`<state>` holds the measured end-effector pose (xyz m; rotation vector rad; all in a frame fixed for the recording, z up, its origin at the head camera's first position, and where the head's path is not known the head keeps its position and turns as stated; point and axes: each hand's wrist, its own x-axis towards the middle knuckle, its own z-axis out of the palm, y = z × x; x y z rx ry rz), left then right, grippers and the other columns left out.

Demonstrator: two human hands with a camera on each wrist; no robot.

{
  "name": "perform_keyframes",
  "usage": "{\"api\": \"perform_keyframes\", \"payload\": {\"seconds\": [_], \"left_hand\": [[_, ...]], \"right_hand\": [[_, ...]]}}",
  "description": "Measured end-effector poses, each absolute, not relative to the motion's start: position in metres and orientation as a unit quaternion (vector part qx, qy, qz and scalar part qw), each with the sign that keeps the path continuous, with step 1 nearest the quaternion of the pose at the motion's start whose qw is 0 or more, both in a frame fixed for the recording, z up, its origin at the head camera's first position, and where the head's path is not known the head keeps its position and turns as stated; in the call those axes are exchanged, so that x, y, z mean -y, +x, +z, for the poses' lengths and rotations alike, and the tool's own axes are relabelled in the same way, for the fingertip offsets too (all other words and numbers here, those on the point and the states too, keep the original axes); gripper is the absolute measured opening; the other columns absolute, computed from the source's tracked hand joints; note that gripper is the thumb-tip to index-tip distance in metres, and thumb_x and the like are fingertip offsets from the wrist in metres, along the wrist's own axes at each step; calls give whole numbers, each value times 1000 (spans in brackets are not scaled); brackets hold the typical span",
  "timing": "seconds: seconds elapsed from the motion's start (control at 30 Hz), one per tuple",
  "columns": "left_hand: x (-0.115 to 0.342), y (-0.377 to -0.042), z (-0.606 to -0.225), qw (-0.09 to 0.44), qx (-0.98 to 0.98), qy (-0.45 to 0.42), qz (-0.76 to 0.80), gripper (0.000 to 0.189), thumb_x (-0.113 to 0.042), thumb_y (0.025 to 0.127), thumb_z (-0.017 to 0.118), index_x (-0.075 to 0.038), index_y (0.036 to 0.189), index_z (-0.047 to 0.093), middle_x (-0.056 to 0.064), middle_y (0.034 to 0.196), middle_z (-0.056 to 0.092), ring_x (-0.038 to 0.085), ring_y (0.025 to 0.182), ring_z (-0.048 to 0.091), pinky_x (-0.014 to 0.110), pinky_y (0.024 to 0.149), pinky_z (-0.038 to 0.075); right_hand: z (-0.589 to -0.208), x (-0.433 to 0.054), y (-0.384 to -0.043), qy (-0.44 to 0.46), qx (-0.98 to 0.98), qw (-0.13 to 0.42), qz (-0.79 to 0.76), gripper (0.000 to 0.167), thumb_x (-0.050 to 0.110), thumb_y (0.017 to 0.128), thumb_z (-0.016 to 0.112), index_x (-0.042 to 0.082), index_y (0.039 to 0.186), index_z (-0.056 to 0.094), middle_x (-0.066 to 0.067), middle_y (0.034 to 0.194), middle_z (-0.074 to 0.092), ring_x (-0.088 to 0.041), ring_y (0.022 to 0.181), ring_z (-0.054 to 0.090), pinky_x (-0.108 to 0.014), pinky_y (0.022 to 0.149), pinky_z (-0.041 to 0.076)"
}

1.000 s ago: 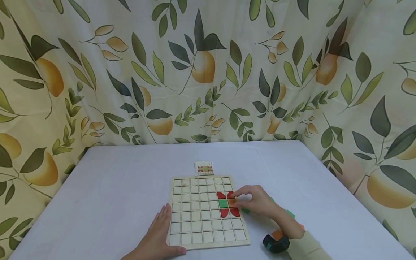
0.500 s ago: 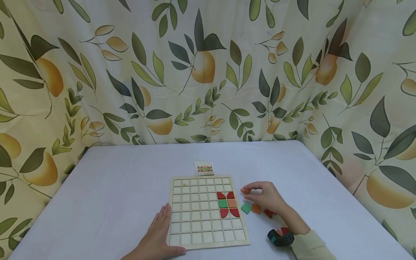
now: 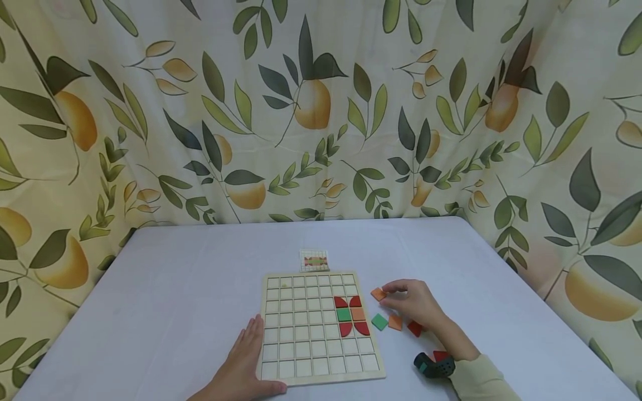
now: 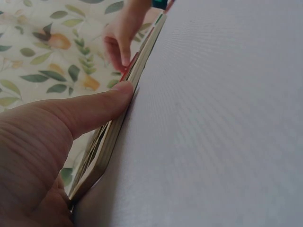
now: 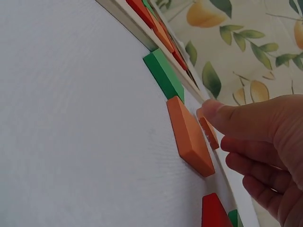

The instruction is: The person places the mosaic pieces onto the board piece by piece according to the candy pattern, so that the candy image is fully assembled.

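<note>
A wooden grid board lies on the white table. My left hand rests along its left side with fingers straight, thumb across the near corner. On the board's right part sit a green square tile, an orange square tile and several red rounded tiles. Right of the board, my right hand pinches another orange square tile at its edge. The thumb lies on that tile in the right wrist view; the index fingertip is hidden behind it.
Loose on the table near my right hand are a green tile, an orange tile and red tiles, partly covered by the arm and black wrist camera. A small pattern card lies beyond the board; a leaf-and-fruit curtain hangs behind.
My right hand has left the orange tile on the board, moved right and taken hold of another orange tile, which now shows more of its face. The left hand has stayed put.
</note>
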<state>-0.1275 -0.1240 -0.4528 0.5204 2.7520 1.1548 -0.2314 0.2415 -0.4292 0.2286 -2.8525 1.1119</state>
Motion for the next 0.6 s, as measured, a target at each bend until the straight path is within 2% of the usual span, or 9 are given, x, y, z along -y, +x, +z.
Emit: {"api": "perform_keyframes", "payload": {"seconds": [0.27,0.6], "left_hand": [[124,-127,-454,59,-907,171,380,132,-63,57,74,15,140,7,31,146,6,40,136,1,5,92,-17],[125,-127,-451,54,-906,179,380,131,-61,58,75,15,140,7,31,146,5,41,135,1,6,92,-16]], "right_hand": [[-433,-237,-232,83,936,58,337,30,16,69,81,6,95,71,-1,91,67,-20,89,59,-39,80,50],[-435,-235,-233,86,932,66,346,25,11,72,79,4,95,70,-3,91,67,-21,87,60,-37,76,51]]}}
